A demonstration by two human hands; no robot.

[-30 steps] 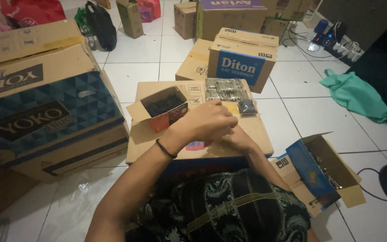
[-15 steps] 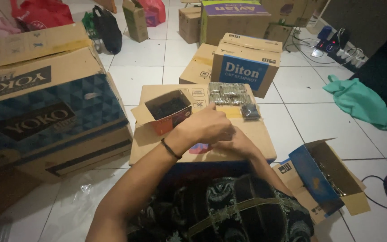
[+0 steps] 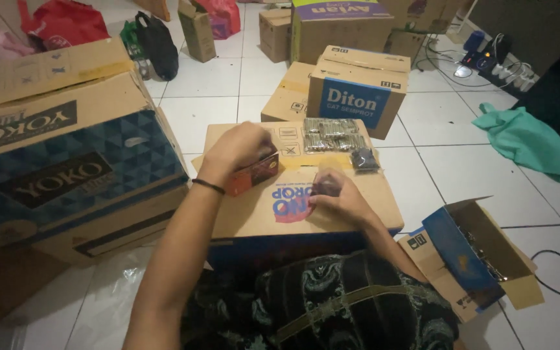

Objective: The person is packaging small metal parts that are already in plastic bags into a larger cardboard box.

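Observation:
My left hand (image 3: pixel 238 148) is curled over a small open red and black box (image 3: pixel 254 175) on top of a flat cardboard box (image 3: pixel 358 194); the hand hides whatever its fingers hold. To the right, my right hand (image 3: pixel 338 198) pinches a small dark clear packet (image 3: pixel 325 187) just above the cardboard top. A stack of clear packets filled with small metal parts (image 3: pixel 332 134) lies at the far side of the cardboard box. One dark packet (image 3: pixel 363 160) sits beside that stack.
A large blue-printed carton (image 3: pixel 66 162) stands close on the left. An open blue-lined box (image 3: pixel 474 253) with small parts sits at my right. More cartons (image 3: pixel 358 91) stand behind. A green cloth (image 3: pixel 526 139), bags and cables lie on the tiled floor.
My hands were together over the cardboard top. The left hand has moved left onto the small red box, while the right hand stays with the packet.

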